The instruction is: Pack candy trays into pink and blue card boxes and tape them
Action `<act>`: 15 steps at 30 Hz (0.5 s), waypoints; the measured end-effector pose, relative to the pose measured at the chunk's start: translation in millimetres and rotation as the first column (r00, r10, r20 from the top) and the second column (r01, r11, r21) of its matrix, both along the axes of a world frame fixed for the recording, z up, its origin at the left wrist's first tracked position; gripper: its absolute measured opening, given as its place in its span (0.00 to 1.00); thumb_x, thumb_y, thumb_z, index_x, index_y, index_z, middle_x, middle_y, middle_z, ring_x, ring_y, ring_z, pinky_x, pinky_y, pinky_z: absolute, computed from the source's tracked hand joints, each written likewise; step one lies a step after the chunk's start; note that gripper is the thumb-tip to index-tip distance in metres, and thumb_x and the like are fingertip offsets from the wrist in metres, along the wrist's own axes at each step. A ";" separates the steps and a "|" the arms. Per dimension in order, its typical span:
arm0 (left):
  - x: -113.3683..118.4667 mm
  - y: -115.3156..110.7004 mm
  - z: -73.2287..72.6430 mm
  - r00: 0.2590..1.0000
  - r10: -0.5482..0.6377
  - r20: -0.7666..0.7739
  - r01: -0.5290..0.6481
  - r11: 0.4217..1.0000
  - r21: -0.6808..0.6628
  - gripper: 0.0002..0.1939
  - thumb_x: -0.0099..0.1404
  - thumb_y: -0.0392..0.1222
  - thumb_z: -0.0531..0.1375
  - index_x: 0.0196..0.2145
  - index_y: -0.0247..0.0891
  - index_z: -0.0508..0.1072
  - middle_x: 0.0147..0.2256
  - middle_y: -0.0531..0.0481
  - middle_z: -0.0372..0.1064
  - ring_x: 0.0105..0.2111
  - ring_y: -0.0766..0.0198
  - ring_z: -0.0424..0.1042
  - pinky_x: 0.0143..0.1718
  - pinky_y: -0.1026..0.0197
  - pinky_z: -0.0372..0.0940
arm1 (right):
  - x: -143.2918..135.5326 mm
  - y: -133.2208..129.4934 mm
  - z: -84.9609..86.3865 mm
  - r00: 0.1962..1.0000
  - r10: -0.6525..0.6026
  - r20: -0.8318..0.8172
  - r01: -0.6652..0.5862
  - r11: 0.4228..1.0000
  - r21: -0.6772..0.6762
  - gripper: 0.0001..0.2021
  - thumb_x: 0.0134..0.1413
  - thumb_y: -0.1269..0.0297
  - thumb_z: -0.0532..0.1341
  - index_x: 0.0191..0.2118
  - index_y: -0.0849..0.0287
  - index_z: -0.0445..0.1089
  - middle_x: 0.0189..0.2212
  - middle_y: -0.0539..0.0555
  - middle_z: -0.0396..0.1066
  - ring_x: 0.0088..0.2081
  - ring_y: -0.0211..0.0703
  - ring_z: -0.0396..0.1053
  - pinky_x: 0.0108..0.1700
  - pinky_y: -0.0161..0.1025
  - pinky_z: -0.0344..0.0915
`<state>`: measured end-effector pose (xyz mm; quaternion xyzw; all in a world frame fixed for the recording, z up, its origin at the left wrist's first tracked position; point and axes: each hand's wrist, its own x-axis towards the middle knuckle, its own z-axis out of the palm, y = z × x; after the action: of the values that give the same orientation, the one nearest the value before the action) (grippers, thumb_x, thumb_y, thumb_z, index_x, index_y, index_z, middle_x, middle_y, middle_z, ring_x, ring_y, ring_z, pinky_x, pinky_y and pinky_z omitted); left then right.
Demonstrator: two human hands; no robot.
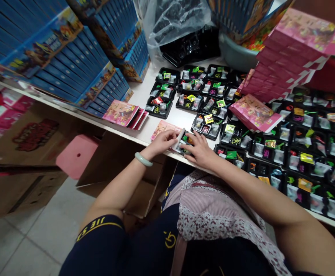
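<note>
A pink printed carton [165, 127] lies at the table's front edge with its end open. My left hand [163, 143] pinches the carton's pale raised end flap [180, 137]. Over a black plastic tray [187, 138] of small wrapped items, partly hidden at the carton's mouth, my right hand [199, 148] curls its fingers and grips it. Whether the tray is partly inside the carton I cannot tell. Just beyond my right hand sits another filled black tray [206, 125].
Many filled black trays [266, 147] cover the table's right side. Pink cartons [294, 57] are stacked on them, and a few finished-looking pink boxes [124, 114] lie at left. Blue boxes [89, 73] tower at the back left. A grey basin [236, 55] and clear plastic bag [181, 19] stand behind.
</note>
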<state>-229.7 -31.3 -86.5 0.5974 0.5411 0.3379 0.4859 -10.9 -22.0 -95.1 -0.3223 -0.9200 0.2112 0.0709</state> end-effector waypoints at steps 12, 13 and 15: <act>26.3 -5.3 2.3 0.994 0.011 -0.110 0.006 0.989 0.147 0.06 0.61 0.40 0.56 0.30 0.36 0.67 0.29 0.52 0.65 0.28 0.68 0.61 0.30 0.65 0.59 | 19.7 -9.4 4.8 0.999 -0.028 0.035 0.025 0.995 0.101 0.19 0.62 0.57 0.58 0.57 0.50 0.68 0.66 0.62 0.51 0.67 0.70 0.41 0.61 0.69 0.45; 26.9 -6.0 1.2 0.992 0.020 -0.124 0.001 0.986 0.164 0.05 0.62 0.39 0.55 0.31 0.36 0.67 0.28 0.52 0.64 0.28 0.68 0.61 0.30 0.65 0.58 | 25.9 -10.8 5.6 0.999 -0.037 0.028 0.033 0.990 0.137 0.16 0.62 0.58 0.58 0.54 0.50 0.71 0.64 0.61 0.54 0.66 0.68 0.43 0.61 0.67 0.46; 26.9 -6.9 -0.9 0.990 0.027 -0.139 -0.001 0.983 0.185 0.04 0.62 0.38 0.55 0.30 0.36 0.67 0.27 0.53 0.63 0.28 0.68 0.61 0.30 0.65 0.58 | 36.5 -13.1 6.9 0.999 -0.039 0.025 0.033 0.980 0.194 0.12 0.62 0.60 0.58 0.48 0.50 0.75 0.59 0.60 0.61 0.62 0.64 0.51 0.59 0.61 0.50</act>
<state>-202.8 -38.2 -87.4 0.6583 0.5447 0.3468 0.3867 25.6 -35.1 -88.2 -0.3335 -0.9312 0.1148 0.0923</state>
